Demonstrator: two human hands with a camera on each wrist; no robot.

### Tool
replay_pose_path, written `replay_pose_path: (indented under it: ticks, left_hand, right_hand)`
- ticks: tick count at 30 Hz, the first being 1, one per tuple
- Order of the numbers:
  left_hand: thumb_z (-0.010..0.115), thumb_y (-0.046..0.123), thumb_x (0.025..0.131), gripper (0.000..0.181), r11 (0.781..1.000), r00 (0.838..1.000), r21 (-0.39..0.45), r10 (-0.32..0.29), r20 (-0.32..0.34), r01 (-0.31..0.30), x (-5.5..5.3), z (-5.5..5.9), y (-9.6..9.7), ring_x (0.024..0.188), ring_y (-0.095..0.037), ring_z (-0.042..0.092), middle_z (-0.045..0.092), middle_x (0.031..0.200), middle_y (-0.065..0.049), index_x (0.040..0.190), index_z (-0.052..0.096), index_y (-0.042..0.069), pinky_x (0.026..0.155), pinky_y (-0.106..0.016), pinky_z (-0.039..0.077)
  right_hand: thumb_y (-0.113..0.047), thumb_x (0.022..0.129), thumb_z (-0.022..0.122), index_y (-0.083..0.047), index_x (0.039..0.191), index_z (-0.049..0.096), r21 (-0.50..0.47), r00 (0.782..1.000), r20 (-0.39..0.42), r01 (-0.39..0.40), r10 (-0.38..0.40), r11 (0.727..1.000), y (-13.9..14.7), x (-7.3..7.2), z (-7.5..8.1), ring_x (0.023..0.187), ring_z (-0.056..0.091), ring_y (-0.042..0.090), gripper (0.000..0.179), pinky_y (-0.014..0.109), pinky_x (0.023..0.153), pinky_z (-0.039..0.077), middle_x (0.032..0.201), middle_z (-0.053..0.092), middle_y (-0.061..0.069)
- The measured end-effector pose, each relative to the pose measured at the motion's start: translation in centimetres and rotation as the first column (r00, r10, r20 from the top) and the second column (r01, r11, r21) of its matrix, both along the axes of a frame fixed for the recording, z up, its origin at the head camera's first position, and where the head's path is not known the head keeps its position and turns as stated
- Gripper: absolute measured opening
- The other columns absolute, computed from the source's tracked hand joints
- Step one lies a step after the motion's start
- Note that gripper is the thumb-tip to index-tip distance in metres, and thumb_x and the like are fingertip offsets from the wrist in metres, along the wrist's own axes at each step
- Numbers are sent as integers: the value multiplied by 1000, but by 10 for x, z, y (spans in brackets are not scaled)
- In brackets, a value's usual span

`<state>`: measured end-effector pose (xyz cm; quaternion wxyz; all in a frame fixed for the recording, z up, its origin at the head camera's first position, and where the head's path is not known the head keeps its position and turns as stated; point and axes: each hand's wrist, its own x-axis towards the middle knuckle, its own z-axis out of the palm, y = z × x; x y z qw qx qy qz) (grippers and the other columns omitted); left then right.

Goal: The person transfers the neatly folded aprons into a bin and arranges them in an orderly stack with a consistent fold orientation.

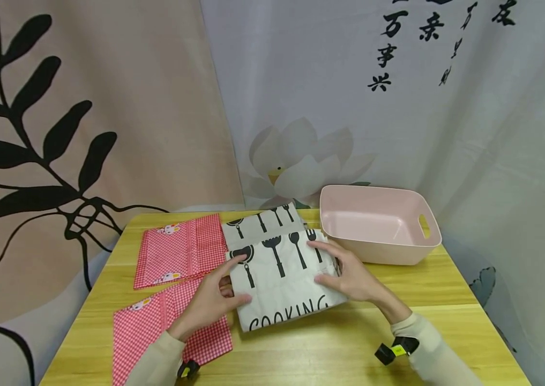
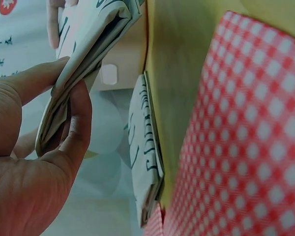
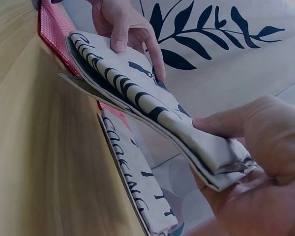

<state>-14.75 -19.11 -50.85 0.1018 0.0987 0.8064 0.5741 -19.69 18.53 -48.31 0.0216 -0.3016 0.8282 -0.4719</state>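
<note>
Both hands hold a folded white cloth (image 1: 272, 289) printed with black kitchen utensils and the word COOKING. My left hand (image 1: 211, 300) grips its left side; the left wrist view shows the thumb and fingers of that hand (image 2: 44, 142) on either face of the folded layers. At the right side, my right hand (image 1: 349, 273) pinches the edge, thumb on top and fingers beneath in the right wrist view. The cloth (image 3: 152, 108) is held up off the table. Behind it lies a second folded white cloth (image 1: 264, 225) with the same print, partly hidden by the held one.
A folded red-checked cloth (image 1: 176, 252) lies at the table's (image 1: 455, 332) back left. Another red-checked cloth (image 1: 132, 332) lies nearer, partly under the left forearm. At the back right stands a pink plastic basket (image 1: 373, 252) with a handle hole. Printed curtains (image 1: 166, 107) hang behind.
</note>
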Motion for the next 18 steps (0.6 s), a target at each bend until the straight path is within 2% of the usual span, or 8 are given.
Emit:
replay_pose_path:
  ticks: [2,4,6,10,14,18]
  left_hand:
    - [95,2,87,104,1000,1000,-8,4,-2,-4,-2,2,1,83,-15,74,49,174,-17,172,46,38,73,-32,70]
    - [95,2,87,105,1000,1000,-11,7,-8,-7,-3,5,3,86,-17,75,45,178,-15,171,46,40,74,-32,71]
    - [94,0,87,105,1000,1000,6,3,-6,-3,-5,8,6,98,-22,80,44,178,-15,171,46,40,80,-32,72]
    - [93,-2,88,104,1000,1000,21,5,-5,-5,-8,12,11,120,-30,80,42,180,-14,171,47,42,91,-32,71]
    - [93,-2,89,103,1000,1000,25,3,-6,-3,-10,16,15,119,-29,79,39,181,-12,170,48,42,91,-32,71]
    - [93,-1,89,102,999,1000,37,-9,-17,9,-14,18,20,117,-28,80,42,180,-11,170,48,42,91,-32,71]
  right_hand:
    - [-14,94,90,-22,167,56,4,1000,-1,6,-6,1000,2,-1,2,167,40,50,81,79,134,28,176,52,11]
    - [-15,94,90,-22,167,55,3,1000,-3,15,-15,1000,4,-1,3,167,40,49,82,79,134,29,176,52,10]
    - [-14,94,91,-23,167,56,-3,1000,-3,20,-20,1000,7,-2,5,168,39,49,82,79,135,28,176,52,9]
    - [-15,94,91,-23,167,56,-11,999,10,31,-31,999,12,-3,9,171,33,50,81,79,137,22,177,51,10]
    - [-15,94,90,-25,167,56,-8,999,25,45,-44,999,17,-3,12,172,30,51,82,81,137,19,179,48,12]
    - [-13,94,91,-25,168,55,-21,998,40,54,-53,998,22,-4,14,170,34,50,83,78,137,24,179,46,15]
